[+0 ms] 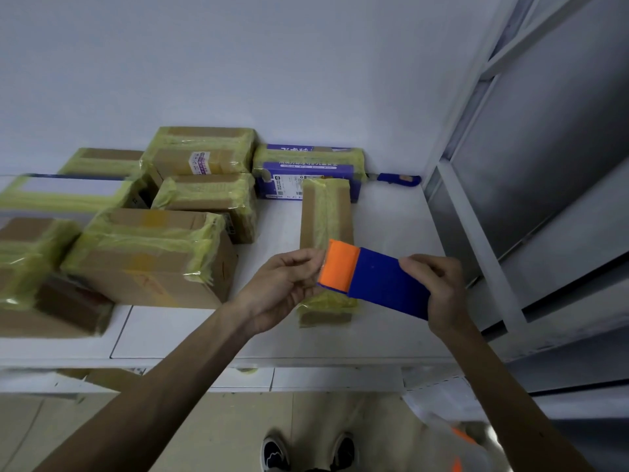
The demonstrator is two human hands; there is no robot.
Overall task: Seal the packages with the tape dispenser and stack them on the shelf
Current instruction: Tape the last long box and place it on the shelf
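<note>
Right hand [439,287] wraps the blue body of the tape dispenser [384,284]. Left hand [282,287] pinches the edge of its orange mouth, probably on the tape end, but I can't see the film. Both hover over the narrow package [325,212], which lies on the shelf [391,226] with its long axis toward 12 o'clock. Taped packages [149,257] crowd 9 to 11 o'clock. My call: draw some slack, anchor it on the near end face, then run straight toward 12 under tension.
</note>
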